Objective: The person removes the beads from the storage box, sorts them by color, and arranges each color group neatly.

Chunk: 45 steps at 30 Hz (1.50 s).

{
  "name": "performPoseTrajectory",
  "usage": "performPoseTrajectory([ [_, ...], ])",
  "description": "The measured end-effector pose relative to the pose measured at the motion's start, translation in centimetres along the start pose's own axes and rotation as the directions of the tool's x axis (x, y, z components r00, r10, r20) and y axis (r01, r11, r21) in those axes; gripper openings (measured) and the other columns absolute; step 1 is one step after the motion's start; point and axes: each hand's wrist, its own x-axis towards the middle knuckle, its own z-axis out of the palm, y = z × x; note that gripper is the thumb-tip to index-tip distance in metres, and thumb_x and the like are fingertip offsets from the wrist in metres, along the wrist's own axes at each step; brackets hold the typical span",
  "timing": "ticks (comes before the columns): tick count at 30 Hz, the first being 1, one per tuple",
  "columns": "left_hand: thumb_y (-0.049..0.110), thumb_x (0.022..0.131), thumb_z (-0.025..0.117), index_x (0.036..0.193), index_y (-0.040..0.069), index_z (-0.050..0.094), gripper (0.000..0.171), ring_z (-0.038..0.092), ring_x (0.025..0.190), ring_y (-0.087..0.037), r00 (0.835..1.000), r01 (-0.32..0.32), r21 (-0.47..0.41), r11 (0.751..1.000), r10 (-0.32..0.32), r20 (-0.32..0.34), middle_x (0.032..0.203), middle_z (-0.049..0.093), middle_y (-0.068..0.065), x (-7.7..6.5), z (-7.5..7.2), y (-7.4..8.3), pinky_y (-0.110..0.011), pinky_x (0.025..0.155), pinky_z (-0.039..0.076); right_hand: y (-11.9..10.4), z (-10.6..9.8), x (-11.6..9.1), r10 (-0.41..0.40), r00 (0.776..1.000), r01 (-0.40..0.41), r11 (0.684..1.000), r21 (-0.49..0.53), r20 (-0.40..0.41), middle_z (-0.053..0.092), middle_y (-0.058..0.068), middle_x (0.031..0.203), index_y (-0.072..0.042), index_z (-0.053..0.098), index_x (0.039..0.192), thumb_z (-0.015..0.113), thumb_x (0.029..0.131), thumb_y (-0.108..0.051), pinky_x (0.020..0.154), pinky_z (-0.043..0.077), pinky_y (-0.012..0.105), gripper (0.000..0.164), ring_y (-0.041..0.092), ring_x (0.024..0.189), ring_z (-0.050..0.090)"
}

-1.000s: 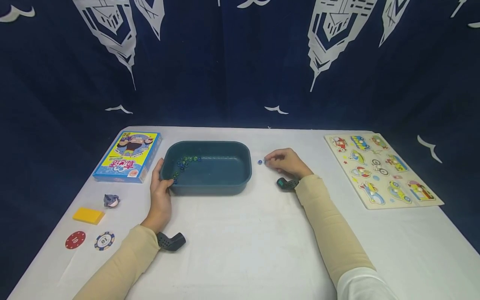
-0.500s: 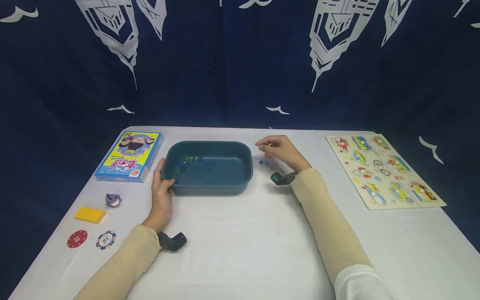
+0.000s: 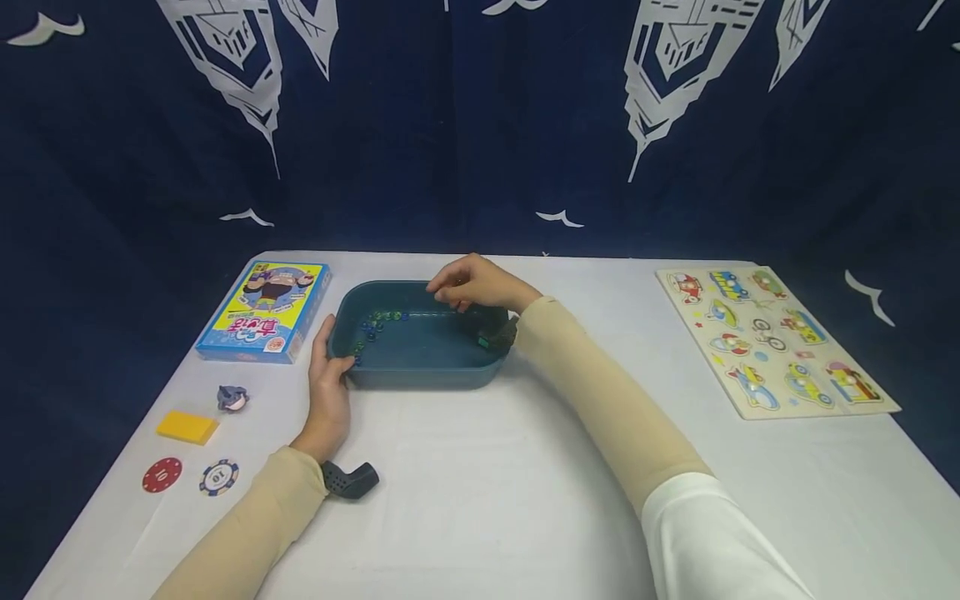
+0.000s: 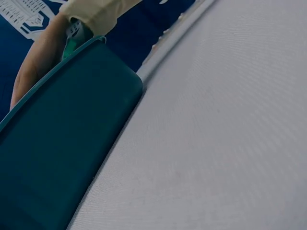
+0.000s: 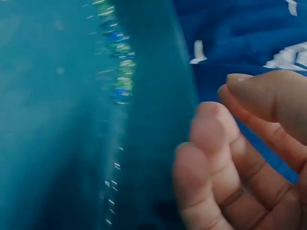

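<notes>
A dark teal plastic bin stands on the white table with several small blue and green marbles in its left part. My left hand grips its left end, thumb over the rim and fingers along the outside; the left wrist view catches only the bin's outer wall. Above the bin's back right part hangs my right hand. Thumb and index fingertip come together in the right wrist view, the other fingers loosely curled. Whether a marble sits between those tips is hidden.
At the left are a blue and yellow box, a small shark figure, a yellow block, a red chip and a white-and-blue chip. A wooden puzzle board lies at the right.
My right hand has risen from beside two marbles on the table and moved left over the bin. Its sleeve now covers the spot where those marbles lay. The left hand keeps its grip.
</notes>
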Motion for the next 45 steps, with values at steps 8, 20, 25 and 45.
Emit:
performPoseTrajectory([
  [8, 0.006, 0.092, 0.03, 0.16, 0.017, 0.01, 0.072, 0.006, 0.151, -0.007, 1.0, 0.01, -0.014, 1.0, -0.01, 0.014, 0.166, 0.008, 0.008, 0.3, 0.5, 0.3, -0.029, 0.122, 0.006, -0.5, 1.9, 2.5, 0.174, 0.976, -0.151, 0.974, -0.168, 0.133, 0.07, 0.019, 0.114, -0.002, 0.061, 0.133, 0.061, 0.096, -0.007, 0.08, 0.057, 0.034, 0.038, 0.027, 0.094, 0.068],
  [20, 0.006, 0.092, 0.03, 0.16, 0.016, 0.01, 0.071, 0.006, 0.15, -0.004, 0.999, 0.005, -0.012, 1.0, -0.005, 0.037, 0.166, 0.008, 0.009, 0.8, 1.3, 0.3, -0.027, 0.121, 0.007, -0.6, 3.6, 3.7, 0.25, 0.967, -0.216, 0.913, -0.346, 0.055, 0.071, 0.012, 0.095, -0.004, 0.062, 0.129, 0.063, 0.093, -0.003, 0.067, 0.057, 0.027, 0.036, 0.019, 0.074, 0.067],
  [25, 0.006, 0.092, 0.029, 0.16, 0.016, 0.01, 0.071, 0.005, 0.151, -0.005, 0.999, 0.006, -0.019, 1.0, -0.005, 0.032, 0.166, 0.008, 0.008, 0.7, 1.4, 0.4, -0.028, 0.121, 0.007, -0.9, 4.1, 3.8, 0.244, 0.969, -0.205, 0.877, -0.434, 0.035, 0.066, 0.009, 0.092, -0.005, 0.064, 0.121, 0.063, 0.093, -0.002, 0.064, 0.053, 0.026, 0.029, 0.015, 0.067, 0.061],
  [45, 0.005, 0.091, 0.029, 0.16, 0.014, 0.009, 0.072, 0.001, 0.151, -0.006, 1.0, 0.028, 0.018, 0.999, -0.028, -0.006, 0.166, 0.007, 0.007, -0.4, 0.3, 0.6, -0.03, 0.122, 0.004, -2.3, 2.0, 0.6, 0.059, 0.99, -0.04, 0.989, -0.145, 0.129, 0.071, 0.02, 0.104, 0.002, 0.068, 0.109, 0.062, 0.096, -0.008, 0.077, 0.058, 0.043, 0.017, 0.036, 0.082, 0.067],
])
